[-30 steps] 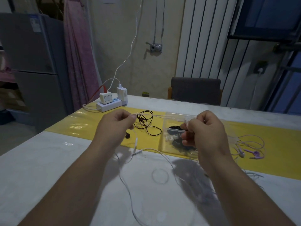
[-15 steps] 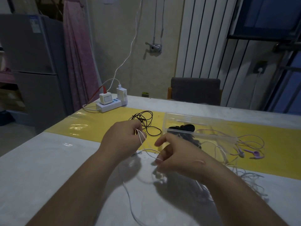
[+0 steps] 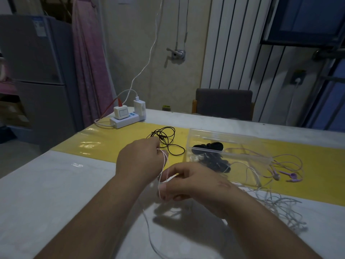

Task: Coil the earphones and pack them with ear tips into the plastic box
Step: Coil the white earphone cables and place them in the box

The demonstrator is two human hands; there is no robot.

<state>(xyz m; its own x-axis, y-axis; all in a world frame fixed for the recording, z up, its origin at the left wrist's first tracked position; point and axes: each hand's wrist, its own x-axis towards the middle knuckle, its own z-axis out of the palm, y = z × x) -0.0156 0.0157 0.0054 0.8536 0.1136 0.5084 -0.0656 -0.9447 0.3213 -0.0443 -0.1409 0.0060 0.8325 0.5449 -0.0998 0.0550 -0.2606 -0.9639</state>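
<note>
Currently the white earphone cable (image 3: 164, 165) runs taut and nearly upright between two hands held just above the surface (image 3: 56, 184). The left hand (image 3: 139, 162) has its grip closed, fingers curled, with a few strands of the cable pinched at its fingertips. The right hand (image 3: 194, 184), lower and nearer, pinches the same cable between thumb and curled fingers; below that grip the cable trails loose toward the near edge.

Just behind the right hand sits the clear plastic box (image 3: 242, 137), open, with black ear tips (image 3: 212, 161) piled inside. Black earphones (image 3: 168, 139) lie loosely coiled beyond the left hand on the yellow strip (image 3: 112, 144). Purple earphones (image 3: 291, 176) lie right of the box, and a tangle of pale cables (image 3: 280, 208) lies nearer. A power strip (image 3: 124, 122) stands at the far left corner.
</note>
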